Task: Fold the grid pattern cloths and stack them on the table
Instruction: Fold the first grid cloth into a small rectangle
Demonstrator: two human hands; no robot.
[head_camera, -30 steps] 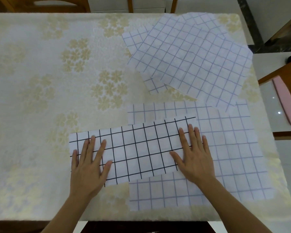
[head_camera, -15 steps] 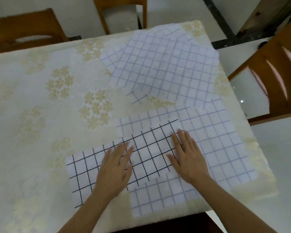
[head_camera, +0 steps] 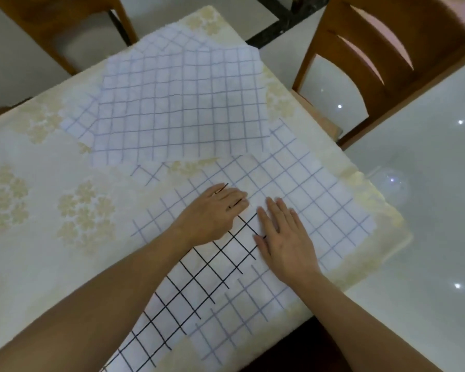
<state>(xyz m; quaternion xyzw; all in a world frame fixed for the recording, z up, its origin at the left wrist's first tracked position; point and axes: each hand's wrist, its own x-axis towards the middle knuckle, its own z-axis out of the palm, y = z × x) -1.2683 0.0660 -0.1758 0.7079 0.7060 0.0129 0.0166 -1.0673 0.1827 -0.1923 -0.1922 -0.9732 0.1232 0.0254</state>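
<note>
A white cloth with a black grid (head_camera: 196, 285) lies folded into a long strip near the table's front edge. It rests on a larger white cloth with a pale blue grid (head_camera: 301, 200). My left hand (head_camera: 215, 213) lies flat on the strip's far end, fingers straight. My right hand (head_camera: 285, 237) presses flat beside it, partly on the strip and partly on the blue-grid cloth. Further back, several more blue-grid cloths (head_camera: 177, 103) lie spread and overlapping.
The table (head_camera: 38, 210) wears a cream cover with gold flower prints. A wooden chair (head_camera: 381, 65) stands at the right, another chair (head_camera: 65, 25) at the far side. The table's right edge is close to the cloths, with shiny white floor beyond.
My left hand has slid right along the black-grid strip until it lies next to my right hand. The view has swung toward the table's right corner.
</note>
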